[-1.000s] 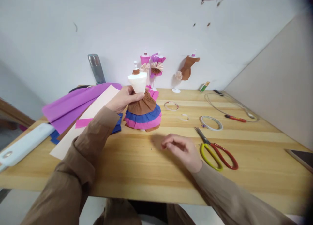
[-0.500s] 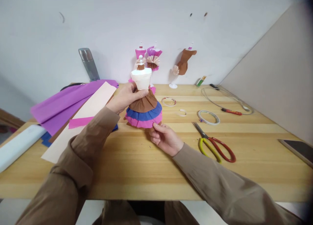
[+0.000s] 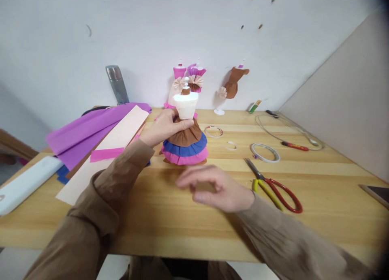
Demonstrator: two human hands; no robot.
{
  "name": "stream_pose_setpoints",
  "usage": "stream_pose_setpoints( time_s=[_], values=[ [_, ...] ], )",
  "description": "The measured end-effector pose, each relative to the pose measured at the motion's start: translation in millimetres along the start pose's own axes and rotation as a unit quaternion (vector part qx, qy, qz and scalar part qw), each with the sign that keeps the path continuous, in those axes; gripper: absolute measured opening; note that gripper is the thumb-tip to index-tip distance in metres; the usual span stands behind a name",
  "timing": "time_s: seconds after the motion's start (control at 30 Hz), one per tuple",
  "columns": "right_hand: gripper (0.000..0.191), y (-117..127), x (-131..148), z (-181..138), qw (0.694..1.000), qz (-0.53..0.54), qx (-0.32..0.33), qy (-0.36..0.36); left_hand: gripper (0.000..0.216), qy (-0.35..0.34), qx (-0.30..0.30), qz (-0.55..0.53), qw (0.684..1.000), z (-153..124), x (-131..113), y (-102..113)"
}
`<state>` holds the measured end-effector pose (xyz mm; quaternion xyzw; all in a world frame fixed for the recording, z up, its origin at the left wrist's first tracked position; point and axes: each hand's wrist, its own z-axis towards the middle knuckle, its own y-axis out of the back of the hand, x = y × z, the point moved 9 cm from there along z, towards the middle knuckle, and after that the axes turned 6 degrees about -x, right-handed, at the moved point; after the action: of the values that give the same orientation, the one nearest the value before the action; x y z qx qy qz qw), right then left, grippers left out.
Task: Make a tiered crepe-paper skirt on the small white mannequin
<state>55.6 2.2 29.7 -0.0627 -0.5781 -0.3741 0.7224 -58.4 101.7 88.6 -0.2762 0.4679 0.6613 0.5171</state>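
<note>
A small mannequin [image 3: 185, 105] with a white bodice stands on the wooden table [image 3: 170, 215]. It wears a layered paper skirt [image 3: 185, 146] in brown, blue and pink. My left hand [image 3: 164, 127] is closed round its waist and holds it upright. In front of the skirt and apart from it, my right hand [image 3: 217, 189] hovers above the table. It is blurred by motion, its fingers loosely curled, and nothing shows in it.
Purple, cream and pink paper sheets [image 3: 100, 130] lie at the left, beside a white roll [image 3: 26, 184]. Red and yellow scissors [image 3: 275, 189], tape rings [image 3: 265, 152] and a wire [image 3: 288, 130] lie at the right. Other dressed mannequins [image 3: 190, 79] and a metal flask [image 3: 117, 84] stand by the wall.
My right hand has let go of the skirt's hem and drawn back toward me. The mannequin has shifted a little to the right in my left hand.
</note>
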Motion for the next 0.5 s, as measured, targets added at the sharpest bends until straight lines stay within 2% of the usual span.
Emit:
stream_pose_setpoints(
  time_s=[0.1, 0.2, 0.27, 0.3, 0.33, 0.37, 0.4, 0.43, 0.47, 0.5],
  values=[
    [0.027, 10.5, -10.4, 19.7, 0.993, -0.096, -0.071, 0.018, 0.045, -0.012, 0.009, 0.009, 1.0, -2.0, -5.2, -2.3],
    [0.021, 5.4, -20.5, 25.0, 0.983, -0.179, -0.041, 0.004, 0.047, -0.003, 0.017, 0.001, 1.0, -2.7, -2.9, -3.2],
    [0.011, 6.8, -18.9, 21.7, 0.989, -0.14, -0.004, -0.051, 0.049, 0.001, 0.016, -0.007, 1.0, -1.5, 0.5, -2.6],
    [0.015, 12.8, -17.1, 19.8, 0.989, -0.107, 0.0, -0.097, 0.05, 0.0, 0.014, -0.011, 1.0, -0.6, 1.7, -2.6],
    [0.026, 25.9, -10.8, 20.2, 0.987, -0.094, -0.03, -0.123, 0.051, -0.006, 0.012, -0.014, 1.0, 0.3, 1.9, -3.0],
    [0.032, 51.1, 1.6, 22.7, 0.98, -0.101, -0.123, -0.116, 0.052, -0.017, 0.008, -0.017, 1.0, 1.0, 0.6, -3.9],
    [0.033, 79.2, 17.2, 23.9, 0.96, -0.126, -0.236, -0.087, 0.053, -0.033, 0.003, -0.019, 0.999, 1.3, -1.8, -5.2],
    [0.025, 101.3, 30.8, 24.5, 0.932, -0.149, -0.325, -0.056, 0.053, -0.051, -0.001, -0.019, 0.999, 1.0, -4.9, -7.5],
    [0.019, 116.6, 41.1, 26.3, 0.907, -0.159, -0.39, -0.022, 0.054, -0.068, -0.004, -0.02, 0.998, 0.2, -8.1, -10.5],
    [0.03, 121.9, 43.2, 34.2, 0.904, -0.15, -0.4, -0.005, 0.056, -0.08, -0.006, -0.025, 0.996, -0.9, -10.7, -13.7]
  ],
)
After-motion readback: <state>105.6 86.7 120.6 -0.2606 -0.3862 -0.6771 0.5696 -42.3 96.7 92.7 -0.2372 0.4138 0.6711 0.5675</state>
